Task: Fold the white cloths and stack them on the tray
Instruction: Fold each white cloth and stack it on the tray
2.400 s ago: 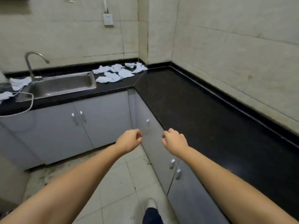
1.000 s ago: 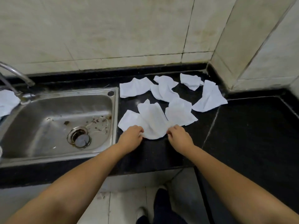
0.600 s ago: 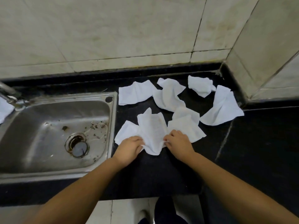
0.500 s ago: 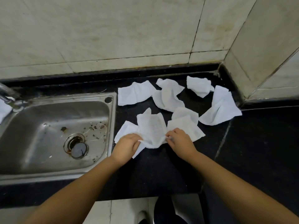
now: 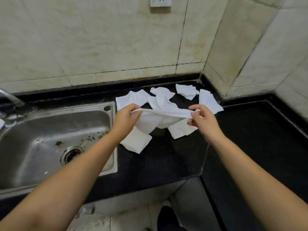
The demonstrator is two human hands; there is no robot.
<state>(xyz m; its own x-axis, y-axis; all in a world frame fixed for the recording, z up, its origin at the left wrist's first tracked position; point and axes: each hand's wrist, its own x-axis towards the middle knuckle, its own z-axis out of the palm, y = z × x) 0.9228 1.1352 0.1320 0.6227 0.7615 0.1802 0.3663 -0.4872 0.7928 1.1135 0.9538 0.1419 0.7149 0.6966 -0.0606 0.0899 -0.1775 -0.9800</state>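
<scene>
A white cloth (image 5: 160, 118) hangs stretched above the black counter (image 5: 163, 160), held at both ends. My left hand (image 5: 125, 119) pinches its left corner and my right hand (image 5: 202, 119) pinches its right corner. Under and behind it several more white cloths lie crumpled: one near the sink edge (image 5: 135, 142), one beneath my right hand (image 5: 180, 130), and others toward the back wall (image 5: 131, 98), (image 5: 186, 91), (image 5: 209, 101). No tray is in view.
A steel sink (image 5: 50, 140) with a drain takes up the left, its tap (image 5: 10, 97) at the far left edge. Tiled walls close off the back and the right corner. The black counter runs on to the right (image 5: 258, 139). A wall socket (image 5: 160, 1) sits at the top.
Both hands have lifted the front cloth off the counter and pulled it taut between them. The cloth that lay under it is uncovered. The view has tilted up slightly.
</scene>
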